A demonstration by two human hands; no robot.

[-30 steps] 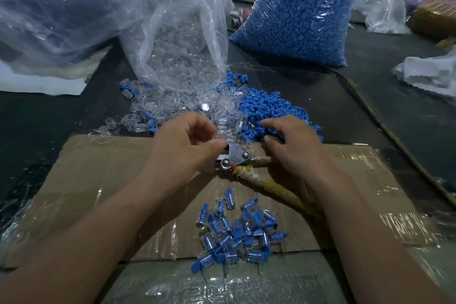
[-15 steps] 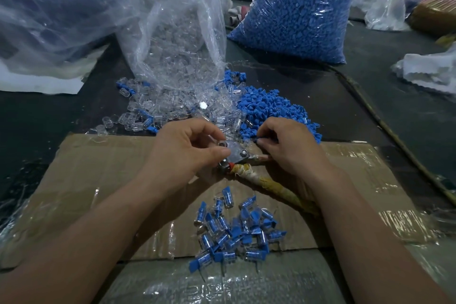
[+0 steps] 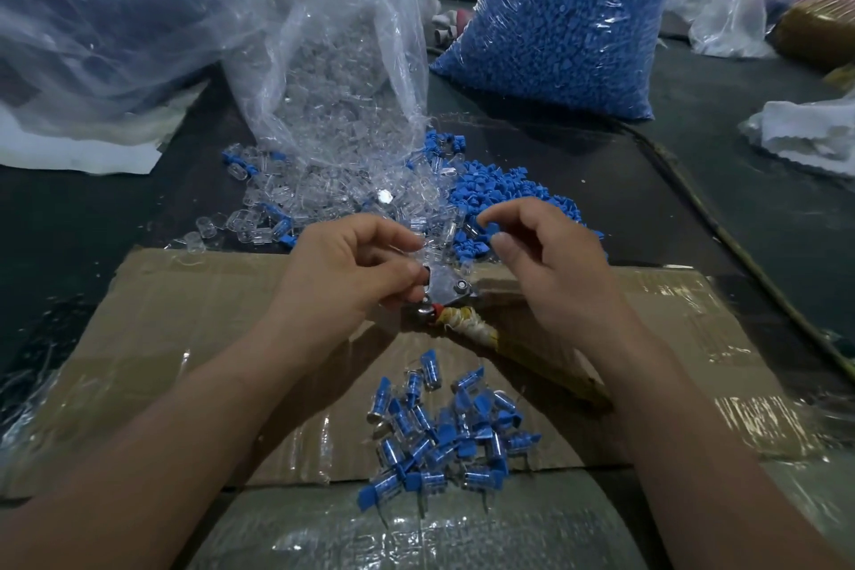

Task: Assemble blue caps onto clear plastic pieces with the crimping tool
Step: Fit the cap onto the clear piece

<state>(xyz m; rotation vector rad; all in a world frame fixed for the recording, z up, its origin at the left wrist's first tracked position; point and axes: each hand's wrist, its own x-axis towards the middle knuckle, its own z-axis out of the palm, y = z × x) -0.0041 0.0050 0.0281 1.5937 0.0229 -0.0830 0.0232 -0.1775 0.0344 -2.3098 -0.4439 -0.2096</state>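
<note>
So, my left hand (image 3: 351,273) is pinching right at the metal head of the crimping tool (image 3: 446,289), which lies on the cardboard (image 3: 185,315). My right hand (image 3: 555,264) hangs loose, holding nothing, just over the loose blue caps (image 3: 490,192). Capped pieces (image 3: 439,430) are piled near me.

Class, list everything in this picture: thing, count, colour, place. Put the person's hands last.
cardboard: one, brown, under hands.
crimping tool: one, metal, on cardboard.
capped pieces: pile, blue, near edge.
loose blue caps: heap, blue, beyond tool.
loose clear pieces: many, clear, beside caps.
clear-piece bag: one, clear, centre back.
blue-cap bag: one, blue, right back.
big bag: one, cloudy, left back.
white cloth: one, far right.
left hand: fingers pinch at tool head.
right hand: open, over blue caps.
</note>
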